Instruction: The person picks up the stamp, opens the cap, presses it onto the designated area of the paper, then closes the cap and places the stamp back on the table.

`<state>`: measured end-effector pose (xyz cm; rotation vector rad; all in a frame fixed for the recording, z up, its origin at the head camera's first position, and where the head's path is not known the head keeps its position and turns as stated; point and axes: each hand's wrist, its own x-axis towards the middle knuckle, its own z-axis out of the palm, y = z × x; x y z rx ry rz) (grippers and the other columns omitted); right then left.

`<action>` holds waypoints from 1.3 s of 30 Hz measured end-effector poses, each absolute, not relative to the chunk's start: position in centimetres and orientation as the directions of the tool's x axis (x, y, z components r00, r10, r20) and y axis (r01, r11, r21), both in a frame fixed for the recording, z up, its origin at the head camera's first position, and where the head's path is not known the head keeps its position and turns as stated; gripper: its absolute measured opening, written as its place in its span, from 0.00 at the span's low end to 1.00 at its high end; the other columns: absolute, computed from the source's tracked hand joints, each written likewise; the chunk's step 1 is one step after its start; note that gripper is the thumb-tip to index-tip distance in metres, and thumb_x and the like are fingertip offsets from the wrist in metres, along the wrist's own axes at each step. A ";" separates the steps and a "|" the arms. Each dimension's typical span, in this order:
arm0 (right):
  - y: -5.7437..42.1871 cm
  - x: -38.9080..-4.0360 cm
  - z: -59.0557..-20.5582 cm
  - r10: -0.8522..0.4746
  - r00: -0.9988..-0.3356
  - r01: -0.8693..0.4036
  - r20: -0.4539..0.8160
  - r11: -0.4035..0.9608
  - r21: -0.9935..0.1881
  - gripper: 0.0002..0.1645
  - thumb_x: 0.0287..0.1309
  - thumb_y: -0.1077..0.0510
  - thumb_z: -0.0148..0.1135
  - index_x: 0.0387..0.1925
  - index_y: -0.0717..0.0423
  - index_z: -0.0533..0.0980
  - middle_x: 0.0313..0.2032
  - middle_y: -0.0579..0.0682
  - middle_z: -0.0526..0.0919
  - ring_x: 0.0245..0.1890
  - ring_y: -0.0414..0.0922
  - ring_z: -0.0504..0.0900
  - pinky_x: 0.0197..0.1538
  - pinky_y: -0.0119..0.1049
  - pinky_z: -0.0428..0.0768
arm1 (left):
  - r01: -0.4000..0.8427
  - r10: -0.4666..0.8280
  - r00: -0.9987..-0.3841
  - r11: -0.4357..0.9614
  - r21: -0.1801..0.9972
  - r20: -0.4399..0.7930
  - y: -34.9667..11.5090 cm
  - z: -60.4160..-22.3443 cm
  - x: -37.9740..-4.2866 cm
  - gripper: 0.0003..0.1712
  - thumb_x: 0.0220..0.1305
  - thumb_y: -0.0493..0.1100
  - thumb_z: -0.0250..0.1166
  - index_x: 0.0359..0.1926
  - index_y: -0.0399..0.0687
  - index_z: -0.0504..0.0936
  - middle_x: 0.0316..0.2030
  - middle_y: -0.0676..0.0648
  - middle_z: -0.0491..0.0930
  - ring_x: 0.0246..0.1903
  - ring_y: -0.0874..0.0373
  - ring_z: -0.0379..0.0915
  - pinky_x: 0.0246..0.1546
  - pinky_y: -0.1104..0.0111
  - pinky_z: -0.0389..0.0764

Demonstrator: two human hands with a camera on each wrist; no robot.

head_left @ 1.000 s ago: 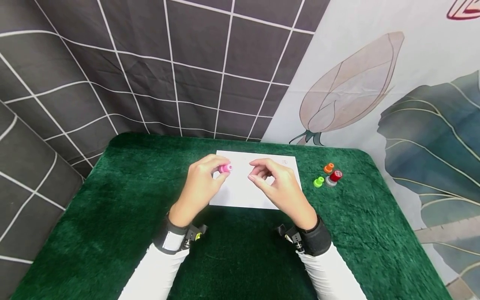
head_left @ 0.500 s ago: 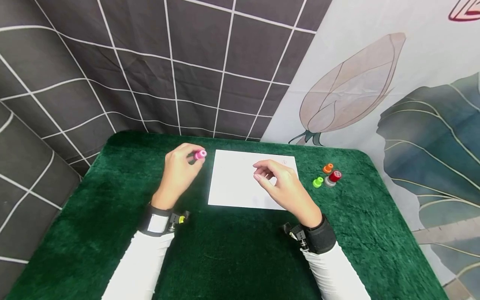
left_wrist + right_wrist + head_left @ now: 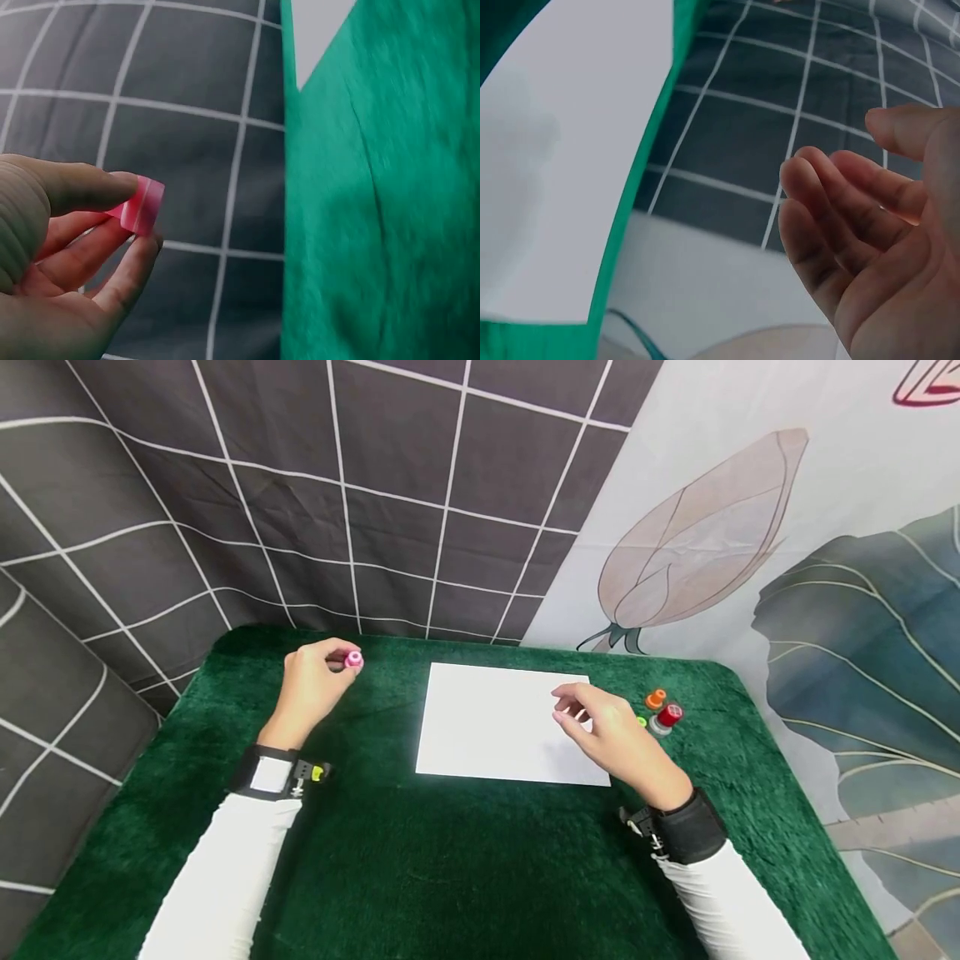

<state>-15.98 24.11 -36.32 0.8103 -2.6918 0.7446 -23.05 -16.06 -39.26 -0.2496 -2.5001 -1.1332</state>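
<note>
My left hand (image 3: 311,685) holds a small pink stamp (image 3: 354,660) above the green cloth, left of the white paper. The left wrist view shows the stamp (image 3: 142,206) pinched between thumb and fingers. Over the right part of the paper (image 3: 487,718) hovers my right hand (image 3: 618,735), its fingers loosely bent and holding nothing. Just beyond it on the cloth stand an orange stamp (image 3: 656,698) and a red stamp (image 3: 670,715) with a pale grey base. A green stamp (image 3: 642,722) is mostly hidden behind the right hand.
Green plush cloth (image 3: 450,860) covers the table. Behind its far edge hangs a dark grid-patterned curtain (image 3: 397,527). A white fabric with a printed flower bud (image 3: 690,543) hangs at the right.
My left hand has moved left off the paper, carrying the pink stamp. My right hand has shifted right toward the other stamps and now covers most of the green one.
</note>
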 end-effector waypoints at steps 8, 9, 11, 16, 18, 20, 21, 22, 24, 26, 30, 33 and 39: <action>26.7 -16.8 -35.8 -0.472 -0.836 -0.546 0.279 0.766 -0.339 0.17 0.65 0.55 0.60 0.52 0.58 0.75 0.36 0.49 0.83 0.35 0.42 0.80 0.31 0.41 0.83 | 0.273 0.045 -0.939 0.696 0.664 0.340 -18.7 -40.4 -24.8 0.08 0.57 0.34 0.68 0.38 0.34 0.82 0.36 0.31 0.86 0.38 0.40 0.83 0.45 0.45 0.84; 26.9 -16.9 -35.8 -0.476 -0.837 -0.545 0.271 0.771 -0.329 0.16 0.65 0.55 0.60 0.52 0.58 0.75 0.36 0.49 0.83 0.35 0.42 0.80 0.31 0.41 0.83 | 0.269 0.052 -0.942 0.708 0.653 0.331 -19.0 -40.6 -25.0 0.08 0.57 0.34 0.68 0.38 0.33 0.82 0.36 0.31 0.85 0.38 0.40 0.83 0.44 0.45 0.83; 27.3 -17.0 -35.7 -0.483 -0.837 -0.544 0.256 0.780 -0.308 0.16 0.66 0.55 0.59 0.51 0.59 0.75 0.36 0.50 0.83 0.35 0.43 0.80 0.32 0.41 0.83 | 0.256 0.065 -0.949 0.732 0.631 0.310 -19.5 -41.0 -25.4 0.08 0.57 0.34 0.68 0.37 0.33 0.82 0.35 0.31 0.85 0.38 0.39 0.82 0.44 0.44 0.82; 28.2 -17.3 -35.7 -0.487 -0.840 -0.539 0.241 0.802 -0.257 0.15 0.66 0.56 0.58 0.50 0.59 0.75 0.38 0.52 0.83 0.37 0.45 0.80 0.37 0.45 0.84 | 0.211 0.063 -0.964 0.771 0.600 0.258 -20.6 -42.0 -26.3 0.09 0.55 0.34 0.69 0.36 0.32 0.81 0.32 0.33 0.84 0.36 0.40 0.80 0.41 0.46 0.79; 28.6 -17.5 -35.6 -0.485 -0.842 -0.534 0.236 0.812 -0.237 0.13 0.66 0.57 0.58 0.49 0.58 0.76 0.40 0.53 0.82 0.39 0.46 0.80 0.38 0.46 0.84 | 0.197 0.058 -0.968 0.779 0.595 0.244 -20.9 -42.2 -26.6 0.09 0.55 0.33 0.69 0.36 0.32 0.81 0.31 0.33 0.84 0.35 0.41 0.79 0.39 0.46 0.79; 29.1 -17.6 -35.6 -0.483 -0.845 -0.529 0.229 0.821 -0.218 0.12 0.66 0.58 0.57 0.48 0.58 0.76 0.41 0.54 0.82 0.39 0.48 0.80 0.38 0.48 0.83 | 0.182 0.051 -0.972 0.785 0.592 0.231 -21.1 -42.6 -26.9 0.08 0.54 0.33 0.69 0.35 0.33 0.81 0.29 0.34 0.83 0.34 0.41 0.78 0.38 0.48 0.79; 29.4 -17.7 -35.6 -0.482 -0.846 -0.526 0.228 0.824 -0.211 0.11 0.65 0.59 0.58 0.48 0.58 0.77 0.41 0.55 0.82 0.39 0.48 0.80 0.38 0.48 0.83 | 0.178 0.050 -0.973 0.787 0.591 0.226 -21.1 -42.7 -27.0 0.08 0.54 0.33 0.69 0.34 0.32 0.81 0.29 0.34 0.83 0.34 0.41 0.78 0.37 0.48 0.78; 29.8 -17.9 -35.6 -0.483 -0.847 -0.525 0.223 0.827 -0.203 0.11 0.65 0.60 0.58 0.47 0.58 0.77 0.42 0.55 0.82 0.39 0.49 0.80 0.38 0.49 0.83 | 0.171 0.047 -0.975 0.788 0.592 0.218 -21.2 -42.8 -27.1 0.08 0.54 0.33 0.69 0.34 0.32 0.81 0.29 0.35 0.83 0.33 0.41 0.77 0.37 0.48 0.78; 30.5 -18.1 -35.6 -0.484 -0.850 -0.520 0.207 0.833 -0.190 0.11 0.64 0.62 0.58 0.47 0.59 0.77 0.42 0.57 0.81 0.40 0.50 0.80 0.38 0.49 0.83 | 0.158 0.046 -0.979 0.788 0.595 0.199 -21.2 -43.0 -27.3 0.08 0.54 0.33 0.69 0.34 0.32 0.81 0.29 0.35 0.82 0.33 0.41 0.77 0.37 0.49 0.78; 31.2 -18.4 -35.5 -0.487 -0.852 -0.518 0.190 0.837 -0.177 0.11 0.63 0.64 0.59 0.47 0.60 0.78 0.42 0.58 0.82 0.39 0.51 0.80 0.37 0.49 0.82 | 0.146 0.047 -0.983 0.786 0.601 0.178 -21.3 -43.1 -27.3 0.08 0.54 0.33 0.68 0.35 0.32 0.81 0.29 0.34 0.82 0.34 0.41 0.77 0.37 0.49 0.77; 32.3 -18.9 -35.3 -0.496 -0.855 -0.516 0.150 0.842 -0.157 0.12 0.63 0.65 0.58 0.48 0.62 0.78 0.43 0.60 0.82 0.34 0.49 0.78 0.32 0.45 0.79 | 0.139 0.056 -0.987 0.784 0.605 0.153 -21.5 -43.2 -27.3 0.08 0.55 0.32 0.67 0.36 0.31 0.80 0.30 0.34 0.82 0.34 0.41 0.76 0.37 0.48 0.77; 32.9 -19.3 -35.3 -0.496 -0.858 -0.512 0.134 0.847 -0.141 0.12 0.62 0.66 0.58 0.48 0.63 0.79 0.43 0.61 0.82 0.28 0.45 0.74 0.28 0.40 0.73 | 0.144 0.065 -0.986 0.784 0.604 0.150 -21.5 -43.3 -27.4 0.09 0.55 0.32 0.67 0.36 0.31 0.79 0.30 0.34 0.82 0.34 0.41 0.76 0.38 0.48 0.77; 33.6 -19.7 -35.5 -0.440 -0.898 -0.439 0.024 0.888 -0.133 0.14 0.62 0.66 0.59 0.49 0.63 0.79 0.43 0.61 0.80 0.22 0.43 0.68 0.25 0.38 0.67 | 0.166 0.095 -0.984 0.795 0.583 0.150 -21.5 -43.4 -27.4 0.13 0.57 0.33 0.65 0.42 0.28 0.79 0.33 0.34 0.81 0.36 0.40 0.76 0.42 0.45 0.78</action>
